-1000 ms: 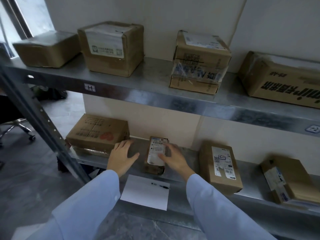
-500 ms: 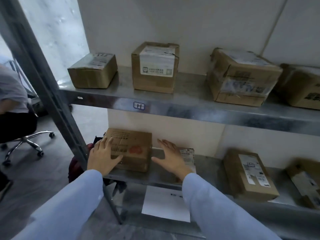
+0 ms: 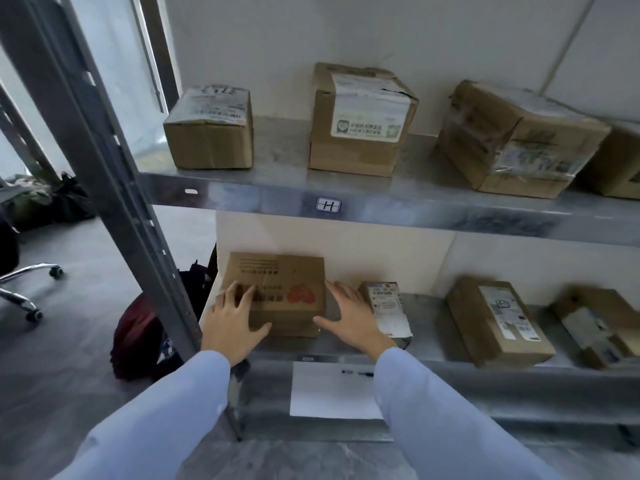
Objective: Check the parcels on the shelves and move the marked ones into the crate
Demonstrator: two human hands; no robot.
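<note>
Bracketing the brown box (image 3: 287,275) at the left end of the lower shelf (image 3: 433,358) is where you're at, so I'd call this the checking step on that parcel, about to turn into a pick-up. It has a red stamp (image 3: 301,294) on top, which looks to me like the mark the task means, though the print is too blurry to be sure. Your left hand (image 3: 231,323) lies on the front left corner, fingers (image 3: 246,296) spread and fairly straight across the top, thumb along the front face, touching but not clamped. Your right hand (image 3: 349,318) is released too, fingers straight alongside the box's right side, just beside the small white-labelled parcel (image 3: 388,306); I can't tell if the palm actually meets the cardboard. Next move, I reckon: press both sides in, lift it clear without nudging the little parcel, then find the crate, which isn't in view from here.
</note>
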